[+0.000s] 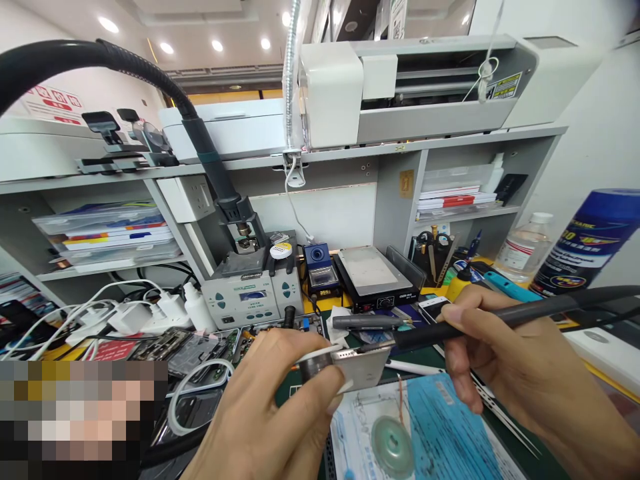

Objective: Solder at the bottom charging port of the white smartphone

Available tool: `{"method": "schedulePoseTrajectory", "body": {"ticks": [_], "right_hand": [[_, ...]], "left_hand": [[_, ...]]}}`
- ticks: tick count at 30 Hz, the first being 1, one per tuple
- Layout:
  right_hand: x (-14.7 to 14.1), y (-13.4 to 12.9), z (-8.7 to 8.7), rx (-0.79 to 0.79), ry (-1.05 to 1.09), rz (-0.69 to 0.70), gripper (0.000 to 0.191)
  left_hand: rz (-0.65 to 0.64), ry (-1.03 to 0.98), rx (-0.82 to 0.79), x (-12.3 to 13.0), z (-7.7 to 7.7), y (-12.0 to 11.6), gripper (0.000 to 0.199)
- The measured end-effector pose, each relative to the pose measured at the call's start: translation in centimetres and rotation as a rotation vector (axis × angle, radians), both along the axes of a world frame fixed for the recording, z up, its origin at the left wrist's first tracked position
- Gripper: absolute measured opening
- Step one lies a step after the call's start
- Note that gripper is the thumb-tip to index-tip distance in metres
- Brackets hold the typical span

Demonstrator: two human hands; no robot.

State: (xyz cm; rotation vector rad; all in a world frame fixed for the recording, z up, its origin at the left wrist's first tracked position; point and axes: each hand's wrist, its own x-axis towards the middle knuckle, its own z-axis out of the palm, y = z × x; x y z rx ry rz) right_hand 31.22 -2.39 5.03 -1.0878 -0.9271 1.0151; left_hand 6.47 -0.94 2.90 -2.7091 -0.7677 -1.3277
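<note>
My left hand (280, 393) holds a silver phone (363, 370) by its end, fingers closed around it. Small holes show along the phone's edge. A dark, rounded piece (316, 365) sits between the fingers; I cannot make out what it is. My right hand (510, 360) grips a black soldering iron (425, 335) like a pen, its cable trailing off to the right. The iron's narrow tip lies at the phone's holed edge; whether it touches is unclear. Below the phone is a blue-and-white printed sheet (445, 427) with a round green disc (393, 445) on it.
Behind my hands stand a hot-air station (253, 293), a small blue device (321, 270) and a flat heating plate (377, 270). Circuit boards (220, 347) and white cables lie left. Tweezers (505, 413), a spray can (587, 240) and a clear bottle (525, 247) are on the right.
</note>
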Motion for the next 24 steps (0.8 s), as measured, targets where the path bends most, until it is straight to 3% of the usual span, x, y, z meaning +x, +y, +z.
{"method": "schedulePoseTrajectory", "body": {"ticks": [17, 24], "right_hand": [[0.48, 0.36, -0.6, 0.024, 0.001, 0.037, 0.037], [-0.05, 0.02, -0.27, 0.017, -0.003, -0.018, 0.037]], "left_hand": [[-0.015, 0.003, 0.012, -0.18, 0.01, 0.07, 0.033], [-0.016, -0.007, 0.006, -0.18, -0.21, 0.04, 0.033]]}}
